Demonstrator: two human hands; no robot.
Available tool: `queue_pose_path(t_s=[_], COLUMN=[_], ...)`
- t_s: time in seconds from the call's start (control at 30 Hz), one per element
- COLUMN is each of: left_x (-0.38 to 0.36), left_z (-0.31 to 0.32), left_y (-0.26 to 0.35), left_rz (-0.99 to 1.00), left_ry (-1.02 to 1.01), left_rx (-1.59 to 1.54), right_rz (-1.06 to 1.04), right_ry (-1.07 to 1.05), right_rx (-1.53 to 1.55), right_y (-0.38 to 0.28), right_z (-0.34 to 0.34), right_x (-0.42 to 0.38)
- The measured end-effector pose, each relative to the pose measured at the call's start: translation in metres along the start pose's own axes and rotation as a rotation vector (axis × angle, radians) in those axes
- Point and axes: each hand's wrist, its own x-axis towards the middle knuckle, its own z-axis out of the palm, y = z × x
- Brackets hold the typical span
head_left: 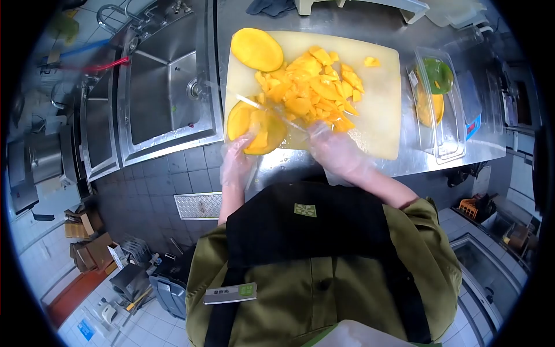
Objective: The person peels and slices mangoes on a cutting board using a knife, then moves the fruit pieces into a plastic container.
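My left hand (240, 151), in a clear plastic glove, is closed on the near edge of a mango half (274, 132) at the left of the cutting board (381, 110). Gloved as well, my right hand (335, 149) grips a knife (251, 102), its narrow blade reaching left across the mango half. Blur hides the knife's handle inside my fingers. A heap of cut mango pieces (315, 87) lies mid-board, just beyond my right hand. Another mango half (256, 50), its cut face up, rests at the board's far left corner.
Left of the board is a steel sink (167, 104) with a tap (113, 20). To the right, a clear plastic container (454, 136) holds a green-skinned mango (437, 76) and an orange-yellow piece. A blue-edged device (474, 126) stands beside it. A dark cloth (270, 7) lies behind the board.
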Motion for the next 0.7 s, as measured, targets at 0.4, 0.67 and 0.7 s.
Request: queue_pose_path(t_s=[0.4,0.67,0.7], left_x=[0.011,0.007,0.006], left_z=[-0.013,0.008,0.008], left_y=[0.034,0.052,0.048], left_rz=[-0.596,-0.402,-0.424], left_ry=[-0.007,0.067,0.069], left_rx=[-1.226,-1.339,-1.276], right_rz=[-0.158,-0.062,-0.071], right_ry=[0.073,0.025,0.043], right_rx=[0.151,-0.133,-0.144], right_y=[0.011,-0.011,-0.015], right_z=[-0.012,-0.014,-0.016], right_x=[0.004,0.015,0.017])
